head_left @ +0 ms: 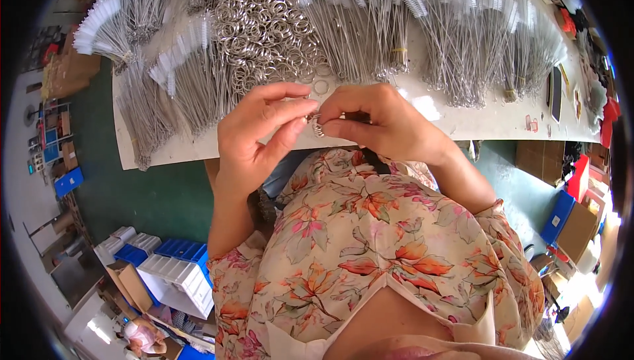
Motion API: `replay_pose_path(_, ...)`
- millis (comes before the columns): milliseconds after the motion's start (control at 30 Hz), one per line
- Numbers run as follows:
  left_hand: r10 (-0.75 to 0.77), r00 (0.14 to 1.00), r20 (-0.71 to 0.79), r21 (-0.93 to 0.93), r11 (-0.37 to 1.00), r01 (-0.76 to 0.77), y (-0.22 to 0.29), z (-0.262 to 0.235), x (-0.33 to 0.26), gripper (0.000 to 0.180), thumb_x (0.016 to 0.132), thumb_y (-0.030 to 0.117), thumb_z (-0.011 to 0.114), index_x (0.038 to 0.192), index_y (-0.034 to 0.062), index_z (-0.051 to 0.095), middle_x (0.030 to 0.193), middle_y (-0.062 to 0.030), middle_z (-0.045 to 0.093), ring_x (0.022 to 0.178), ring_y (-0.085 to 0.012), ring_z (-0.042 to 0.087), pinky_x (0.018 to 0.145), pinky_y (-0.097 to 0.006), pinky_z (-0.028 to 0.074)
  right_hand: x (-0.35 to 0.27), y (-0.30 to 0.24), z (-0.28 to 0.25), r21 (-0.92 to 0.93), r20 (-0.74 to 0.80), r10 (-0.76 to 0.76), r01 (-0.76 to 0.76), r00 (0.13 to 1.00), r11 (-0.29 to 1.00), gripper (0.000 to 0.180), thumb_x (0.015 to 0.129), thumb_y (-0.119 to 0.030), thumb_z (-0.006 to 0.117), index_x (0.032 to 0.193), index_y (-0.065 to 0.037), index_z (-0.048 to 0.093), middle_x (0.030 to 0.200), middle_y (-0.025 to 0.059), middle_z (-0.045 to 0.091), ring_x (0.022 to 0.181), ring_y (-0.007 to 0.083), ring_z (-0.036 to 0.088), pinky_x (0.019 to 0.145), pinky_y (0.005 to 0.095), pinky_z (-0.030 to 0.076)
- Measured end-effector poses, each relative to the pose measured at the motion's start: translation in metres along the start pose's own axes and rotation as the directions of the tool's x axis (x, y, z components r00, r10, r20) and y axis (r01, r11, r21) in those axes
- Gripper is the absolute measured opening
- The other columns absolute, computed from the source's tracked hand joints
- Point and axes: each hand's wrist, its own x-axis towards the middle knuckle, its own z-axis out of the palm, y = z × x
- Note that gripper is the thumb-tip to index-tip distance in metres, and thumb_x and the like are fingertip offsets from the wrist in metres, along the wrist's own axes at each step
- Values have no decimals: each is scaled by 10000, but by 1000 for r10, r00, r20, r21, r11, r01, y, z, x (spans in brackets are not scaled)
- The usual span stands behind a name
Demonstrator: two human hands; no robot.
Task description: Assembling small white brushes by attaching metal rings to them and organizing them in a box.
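Observation:
My left hand (pixel 254 129) and my right hand (pixel 383 119) meet above the near edge of the white table (pixel 198 143). Between their fingertips is a small cluster of shiny metal rings (pixel 318 127). The right thumb and forefinger pinch these rings, while the left thumb and fingers close in on the same spot from the other side. Exactly how the left fingertips grip is partly hidden. One loose ring (pixel 321 86) lies on the table just beyond my fingers. Behind it spreads a large heap of metal split rings (pixel 271 30).
Bundles of thin wire brushes with white bristle ends lie left (pixel 188 89) and right (pixel 462 43) of the ring heap. A dark flat strip (pixel 554 96) is at the table's right. Blue and white crates (pixel 175 271) stand at lower left, a cardboard box (pixel 540 160) at right.

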Motion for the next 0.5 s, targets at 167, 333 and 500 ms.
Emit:
replay_pose_path(167,174,984,41,15,984,-175,15,-1,15,308,719,-98,614,987,46,657,972,-128,603,679,-123,602,575,-221,482,-1,-21,-15,283,174,325,-364,929,888,138,853,-137,595,883,-9,636,724,-2,599,555,38,512,503,211,426)
replay_pose_path(333,206,977,52,13,978,-207,16,-5,18,326,710,-106,619,997,45,656,982,-124,599,690,-121,608,572,-209,484,-1,-21,-18,364,208,243,-306,947,880,158,862,-162,597,883,-11,640,741,-12,608,525,33,462,488,189,395)
replay_pose_path(500,217,976,23,-15,976,-217,17,-8,13,339,701,-113,623,1004,36,654,963,-118,606,685,-120,606,562,-204,481,2,-23,-14,372,241,226,-305,944,877,170,863,-174,597,884,-12,641,756,-12,612,551,36,467,497,188,396)
